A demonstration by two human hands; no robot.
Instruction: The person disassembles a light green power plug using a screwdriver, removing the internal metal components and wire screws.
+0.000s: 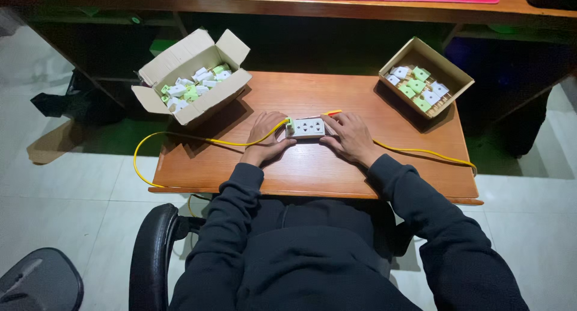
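A white multi-socket outlet block (306,128) lies on the small wooden table (312,166), held between both hands. My left hand (266,136) grips its left end, where a green piece and a yellow cable (180,136) meet it. My right hand (348,136) holds its right end. The yellow cable loops off the table's left edge, and a second yellow cable (421,151) runs right toward the table's far corner. A short orange-tipped wire shows just above the block.
An open cardboard box (192,76) of white and green plugs stands at the table's back left. A smaller cardboard box (425,76) with similar plugs sits at the back right. A longer wooden desk (300,7) is beyond. Black chair arm (150,251) below left.
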